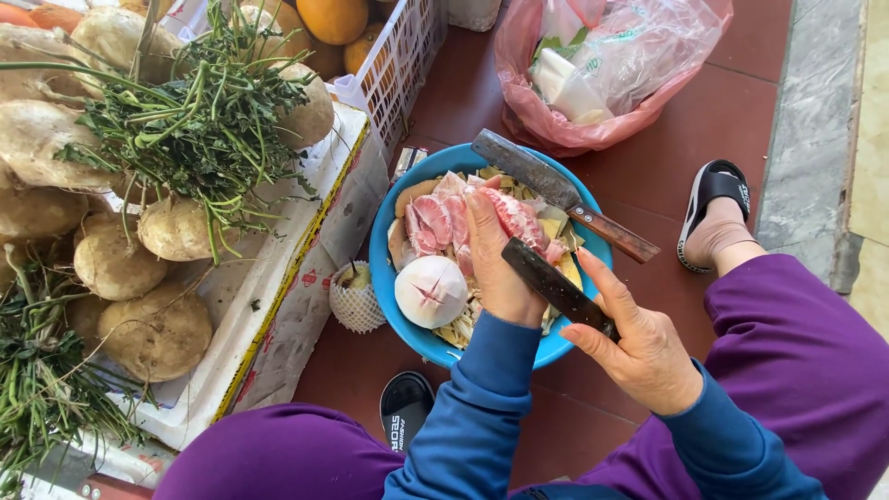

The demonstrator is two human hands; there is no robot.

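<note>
Over blue basin [389, 278]: left hand [500, 268] grip grasping pink pomelo flesh [514, 218]; right hand [639, 347] grip clenched on knife [556, 287], blade pointing up-left.

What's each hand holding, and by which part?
Right hand: a dark knife, grip on its handle end. Left hand: a pink peeled pomelo piece, fingers over its top, above the blue basin. A second cleaver lies unheld across the basin.

Pink pomelo flesh [435, 220] in a blue basin [384, 278]; dark-bladed knife [556, 287]; pink plastic bag [528, 83]; purple trousers [806, 352]; blue sleeves [482, 407].
</note>
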